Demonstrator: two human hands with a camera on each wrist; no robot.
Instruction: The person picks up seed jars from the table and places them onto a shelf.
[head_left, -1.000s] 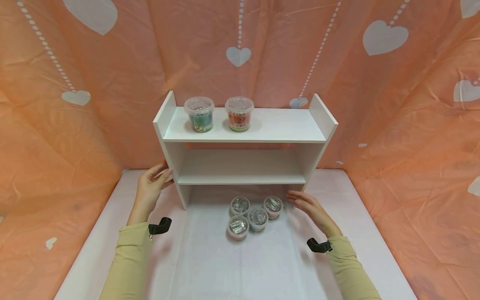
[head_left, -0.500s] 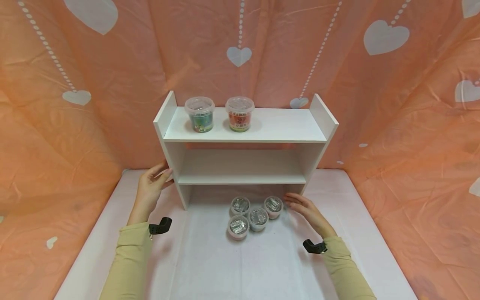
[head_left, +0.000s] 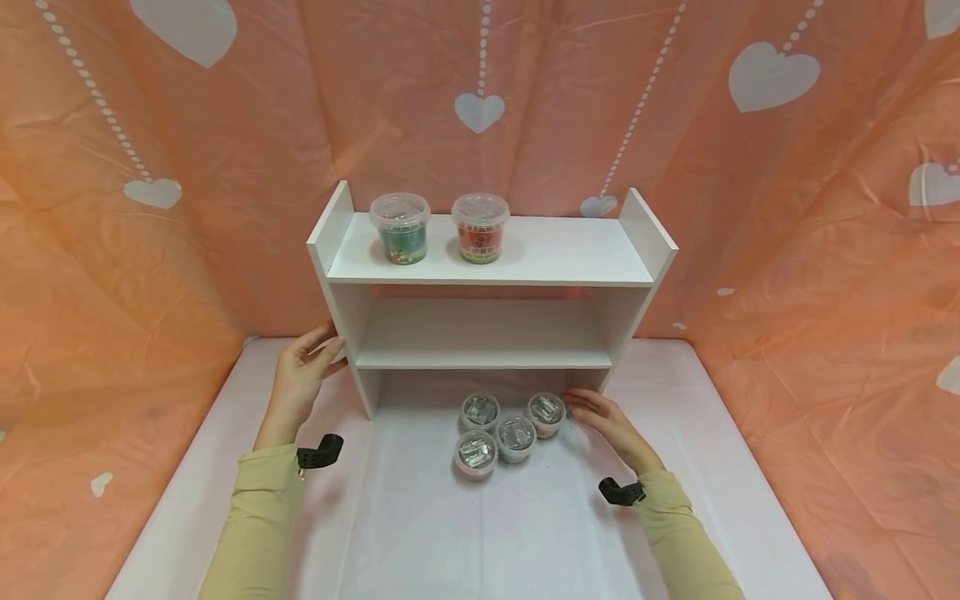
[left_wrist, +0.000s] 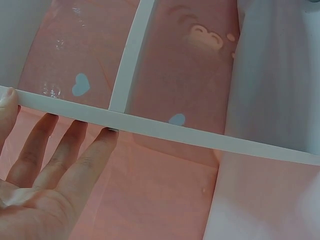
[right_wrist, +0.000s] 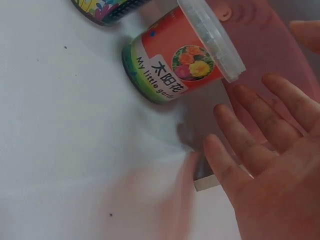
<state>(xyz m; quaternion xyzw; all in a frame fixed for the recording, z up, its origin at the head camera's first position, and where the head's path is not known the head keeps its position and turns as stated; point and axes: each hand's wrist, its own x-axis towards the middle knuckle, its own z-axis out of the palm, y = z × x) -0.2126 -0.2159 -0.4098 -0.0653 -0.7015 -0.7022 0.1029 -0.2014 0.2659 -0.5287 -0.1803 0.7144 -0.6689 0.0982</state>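
Right hand (head_left: 606, 421): we saw that it had shifted inward over the last second; its fingers lay extended and held nothing, just beside the rightmost tub (head_left: 547, 415) (contact we could not confirm).
Rightmost tub: it stood upright on the table (head_left: 420, 533), near the right foot of the white shelf unit (head_left: 570, 250); we read "My little garden" on its red, flower-printed side.
Meaning of the shift: we judged that the right hand's reach was now directed at this tub, with no grasp yet made.
Left hand (head_left: 300, 375): we found it unchanged, its nearly straight fingers resting against the unit's left side panel, perhaps to steady it.
Three neighbouring tubs (head_left: 516, 438): these clustered to the left of the rightmost tub, silvery contents showing through their lids.
Top shelf: a green tub (head_left: 405, 242) and a red tub (head_left: 480, 240) stood upright, well apart from both hands.
Table surface: we noted a pale covering with faint creases.
Surroundings: an orange-pink backdrop (head_left: 825, 250) with white hearts enclosed the table.
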